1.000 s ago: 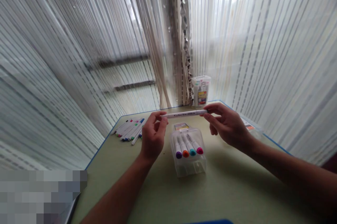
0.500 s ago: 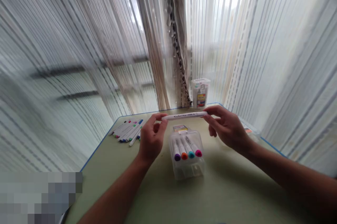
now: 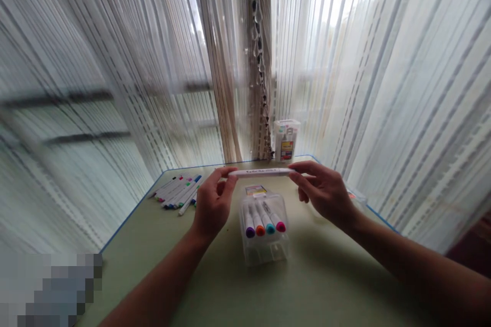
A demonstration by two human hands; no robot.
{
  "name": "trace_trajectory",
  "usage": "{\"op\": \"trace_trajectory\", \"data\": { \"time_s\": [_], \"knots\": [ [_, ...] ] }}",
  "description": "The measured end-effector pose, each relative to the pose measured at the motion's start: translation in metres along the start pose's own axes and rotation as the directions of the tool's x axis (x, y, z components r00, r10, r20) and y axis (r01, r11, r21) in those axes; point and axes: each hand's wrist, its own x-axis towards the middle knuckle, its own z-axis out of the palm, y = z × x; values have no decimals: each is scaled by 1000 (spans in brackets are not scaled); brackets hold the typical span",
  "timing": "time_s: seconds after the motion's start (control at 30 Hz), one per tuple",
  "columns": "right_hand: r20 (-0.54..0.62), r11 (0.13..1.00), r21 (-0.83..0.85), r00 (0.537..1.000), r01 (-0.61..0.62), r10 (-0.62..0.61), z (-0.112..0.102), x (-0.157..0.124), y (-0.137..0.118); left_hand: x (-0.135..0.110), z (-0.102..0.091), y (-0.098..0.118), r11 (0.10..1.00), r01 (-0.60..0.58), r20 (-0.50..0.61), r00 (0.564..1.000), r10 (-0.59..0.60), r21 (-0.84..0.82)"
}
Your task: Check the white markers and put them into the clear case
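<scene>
A white marker with dark print along its side is held level between my two hands. My left hand pinches its left end, and my right hand pinches the other end; the fingers cover both tips. Just below the marker, a clear plastic case rests on the table. Several white markers lie side by side in it, their ends purple, orange, turquoise and pink.
A loose pile of white markers with coloured ends lies left on the green table. At the back edge stands a closed clear case with a label. Another clear plastic piece is partly behind my right hand. Striped curtains hang behind.
The view has shifted slightly, so the table things appear a little further left and lower. Both hands keep the same hold on the marker.
</scene>
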Motion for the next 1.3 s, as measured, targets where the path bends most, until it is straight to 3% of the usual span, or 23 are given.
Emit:
{"op": "trace_trajectory", "data": {
  "time_s": [0.53, 1.07, 1.3],
  "knots": [
    [-7, 1000, -5, 1000, -28, 28, 2, 0, 3, 0, 1, -5, 998, -32, -20, 999, 33, 46],
    [2, 996, -89, 1000, -23, 24, -3, -1, 4, 2, 2, -10, 997, -80, -7, 997, 79, -8],
    [-3, 998, -52, 999, -36, 36, -1, 0, 5, 2, 1, -10, 996, -92, -1, 996, 92, -11]
  ]
}}
